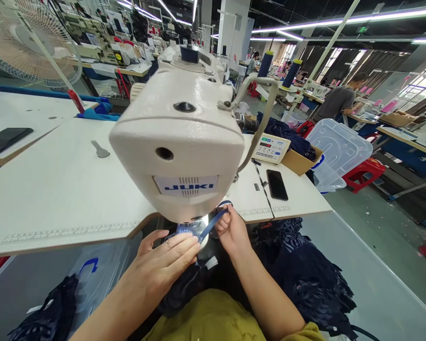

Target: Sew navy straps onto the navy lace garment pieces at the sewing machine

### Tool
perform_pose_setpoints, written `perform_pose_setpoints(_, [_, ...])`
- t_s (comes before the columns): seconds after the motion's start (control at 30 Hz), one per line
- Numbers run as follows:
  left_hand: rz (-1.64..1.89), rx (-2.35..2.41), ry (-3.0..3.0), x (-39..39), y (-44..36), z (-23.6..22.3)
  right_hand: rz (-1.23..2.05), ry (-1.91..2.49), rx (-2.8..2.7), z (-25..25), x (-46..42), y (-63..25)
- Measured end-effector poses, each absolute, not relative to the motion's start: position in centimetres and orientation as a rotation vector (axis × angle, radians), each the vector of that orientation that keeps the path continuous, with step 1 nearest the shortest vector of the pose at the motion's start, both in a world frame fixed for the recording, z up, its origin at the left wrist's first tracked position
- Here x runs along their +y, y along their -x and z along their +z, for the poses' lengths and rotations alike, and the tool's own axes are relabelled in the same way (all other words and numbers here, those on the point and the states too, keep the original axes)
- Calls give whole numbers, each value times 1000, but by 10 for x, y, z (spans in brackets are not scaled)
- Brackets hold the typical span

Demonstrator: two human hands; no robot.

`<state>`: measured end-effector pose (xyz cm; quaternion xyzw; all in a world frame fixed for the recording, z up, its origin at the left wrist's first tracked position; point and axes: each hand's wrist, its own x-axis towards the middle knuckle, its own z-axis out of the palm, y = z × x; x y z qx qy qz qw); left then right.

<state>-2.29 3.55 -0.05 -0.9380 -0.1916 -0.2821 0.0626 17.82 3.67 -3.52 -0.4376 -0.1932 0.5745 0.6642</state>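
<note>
A cream JUKI sewing machine [181, 137] fills the middle of the head view and hides its needle area. Under its head lies dark blue patterned fabric [186, 229]. My left hand [163, 265] rests flat on that fabric with fingers stretched out toward the machine. My right hand [230, 229] is closed in a pinch on a narrow blue strap [213, 222] that runs from the fabric up to the right. More dark navy fabric [305, 270] is heaped over my lap and to the right.
A white work table [57, 189] carries a black phone [277, 184], a control panel [270, 148] and a cardboard box [300, 161] of navy cloth. Another phone [5, 139] lies far left. A fan [28, 42], clear bins [337, 147] and a seated person [339, 102] are behind.
</note>
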Motion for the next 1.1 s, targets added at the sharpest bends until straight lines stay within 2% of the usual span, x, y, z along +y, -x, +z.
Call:
perform_pose_setpoints(0.13, [-848, -623, 2808, 33, 21, 0, 1460, 992, -488, -35, 25, -177])
perform_pose_setpoints(0.33, [-946, -741, 2855, 30, 23, -2, 1171, 1151, -1022, -25, 11, -163])
perform_pose_setpoints(0.5, [-997, -879, 2944, 27, 26, -7, 1093, 1161, -941, -28, 13, -154])
perform_pose_setpoints(1.1, [-1004, -745, 2681, 24, 17, -8, 992, 1190, -939, -28, 12, -146])
